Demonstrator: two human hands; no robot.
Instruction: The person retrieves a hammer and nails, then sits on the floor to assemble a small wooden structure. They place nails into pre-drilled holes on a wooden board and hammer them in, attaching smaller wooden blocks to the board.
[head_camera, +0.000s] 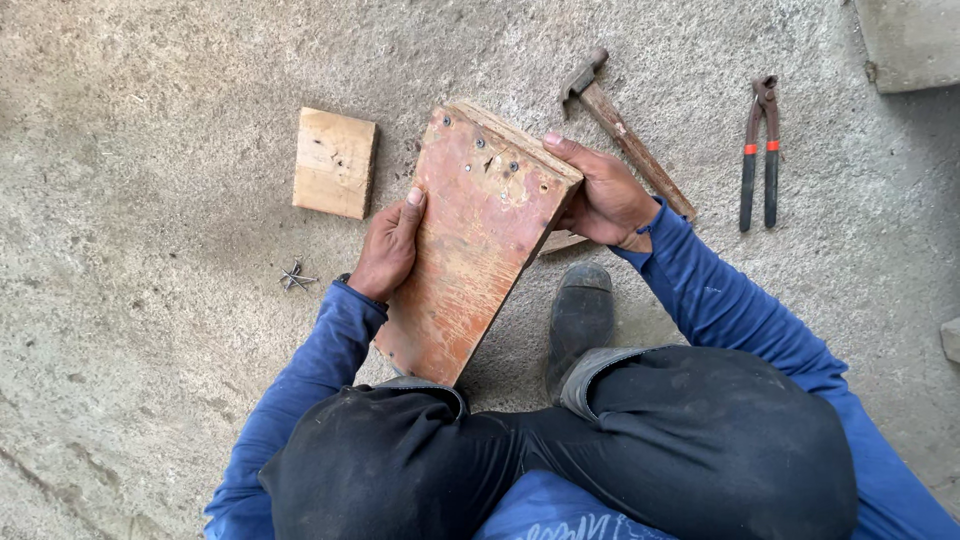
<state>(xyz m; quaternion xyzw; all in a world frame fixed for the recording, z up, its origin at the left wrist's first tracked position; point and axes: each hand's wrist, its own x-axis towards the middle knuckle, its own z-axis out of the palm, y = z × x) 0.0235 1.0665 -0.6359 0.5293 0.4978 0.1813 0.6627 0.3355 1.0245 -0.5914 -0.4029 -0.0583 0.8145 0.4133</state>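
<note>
I crouch on the concrete floor (150, 330) and hold a reddish wooden board (470, 245) up between my knees. My left hand (390, 248) is closed on its left edge, thumb on the face; my right hand (605, 195) grips its right edge near the top, where several nail heads show. A hammer (625, 135) lies behind my right hand, pincers (760, 150) further right. A small wood block (335, 162) and loose nails (296, 277) lie to my left.
</note>
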